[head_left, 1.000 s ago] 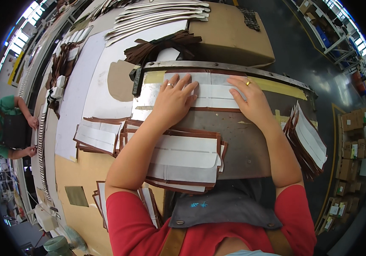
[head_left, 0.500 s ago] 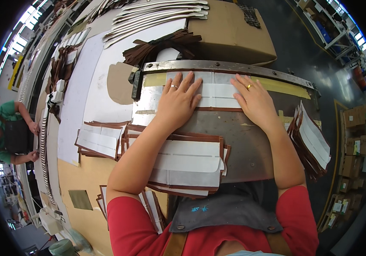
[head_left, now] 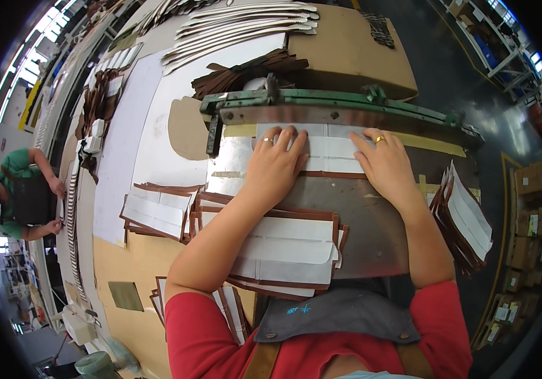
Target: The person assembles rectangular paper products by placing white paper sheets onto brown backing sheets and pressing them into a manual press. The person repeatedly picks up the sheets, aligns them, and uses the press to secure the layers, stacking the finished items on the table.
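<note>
A white panel with brown edging (head_left: 333,153) lies flat on a grey metal plate (head_left: 372,234), its far edge close to a machine's metal bar (head_left: 334,115). My left hand (head_left: 277,164) rests on the panel's left part, fingers spread and slightly bent, a ring on one finger. On the panel's right end lies my right hand (head_left: 386,163), its fingers also spread and bent, with a ring too. Neither hand grips anything. Above the bar runs a green machine beam (head_left: 321,96). Yellow tape (head_left: 428,144) lines the plate beside the bar.
Stacked white and brown panels (head_left: 283,237) lie under my left forearm, with another stack (head_left: 157,211) to the left. More panels (head_left: 466,218) hang at the plate's right. Brown strips (head_left: 252,71) and a cardboard box (head_left: 353,50) stand behind. A co-worker (head_left: 24,192) is far left.
The green beam with its metal bar has swung up into view at the plate's far edge. My fingers have bent and drawn back slightly from that edge. The view has shifted a little.
</note>
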A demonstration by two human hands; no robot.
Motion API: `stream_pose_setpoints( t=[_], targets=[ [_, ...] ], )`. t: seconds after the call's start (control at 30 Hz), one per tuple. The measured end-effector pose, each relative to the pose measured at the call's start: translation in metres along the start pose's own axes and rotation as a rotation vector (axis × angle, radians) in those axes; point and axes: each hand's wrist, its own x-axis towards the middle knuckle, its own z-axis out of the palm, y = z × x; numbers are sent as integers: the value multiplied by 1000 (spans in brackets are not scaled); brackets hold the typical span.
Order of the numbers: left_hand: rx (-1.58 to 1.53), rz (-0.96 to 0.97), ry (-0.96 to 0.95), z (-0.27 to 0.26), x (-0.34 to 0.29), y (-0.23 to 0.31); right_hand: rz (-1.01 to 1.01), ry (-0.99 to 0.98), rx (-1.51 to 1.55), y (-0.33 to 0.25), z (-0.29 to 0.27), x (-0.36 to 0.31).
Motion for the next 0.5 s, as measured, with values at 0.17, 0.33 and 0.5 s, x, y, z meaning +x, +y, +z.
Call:
stream_pose_setpoints(
  t=[0.17, 0.33, 0.5],
  targets=[
    [-35, 11, 14, 0, -2, -1, 6, -22, 131, 2, -6, 10],
    [-121, 77, -49, -7, -3, -4, -123, 150, 362, -18, 26, 57],
    [-141, -27, -109, -12, -7, -3, -217, 36, 436, -39, 50, 85]
  ],
)
